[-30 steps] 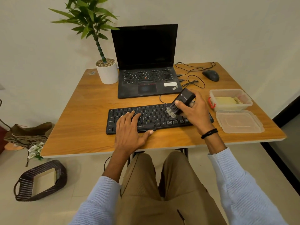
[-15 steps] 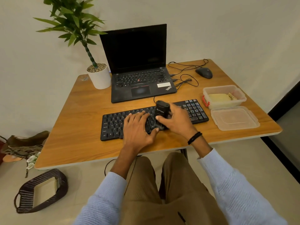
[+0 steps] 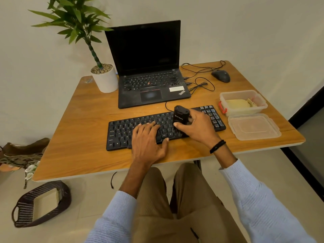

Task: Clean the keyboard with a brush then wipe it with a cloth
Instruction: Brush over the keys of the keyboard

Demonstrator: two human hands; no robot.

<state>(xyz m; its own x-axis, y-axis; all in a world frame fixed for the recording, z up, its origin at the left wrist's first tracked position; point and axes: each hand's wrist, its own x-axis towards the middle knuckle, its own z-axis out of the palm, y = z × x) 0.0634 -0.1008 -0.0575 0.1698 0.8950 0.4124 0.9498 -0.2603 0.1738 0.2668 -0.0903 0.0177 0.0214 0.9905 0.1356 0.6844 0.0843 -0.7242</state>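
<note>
A black keyboard (image 3: 122, 132) lies across the front of the wooden table (image 3: 84, 155). My right hand (image 3: 196, 128) grips a black block-shaped brush (image 3: 180, 114), held upright with its bristles down on the keys right of the keyboard's middle. My left hand (image 3: 147, 142) rests flat on the keyboard's middle, fingers spread over the keys and thumb at the front edge. A yellow cloth (image 3: 236, 104) lies folded in an open clear plastic box (image 3: 261, 106) to the right of the keyboard.
An open black laptop (image 3: 149, 81) stands behind the keyboard, a potted plant (image 3: 103, 78) to its left. A black mouse (image 3: 220, 75) with loose cables sits at the back right. The box's clear lid (image 3: 254, 127) lies near the right front corner. A dark basket (image 3: 40, 206) is on the floor.
My right hand has swept the brush from the keyboard's right part toward the middle and set it upright on the keys. My left hand has stayed flat on the keyboard.
</note>
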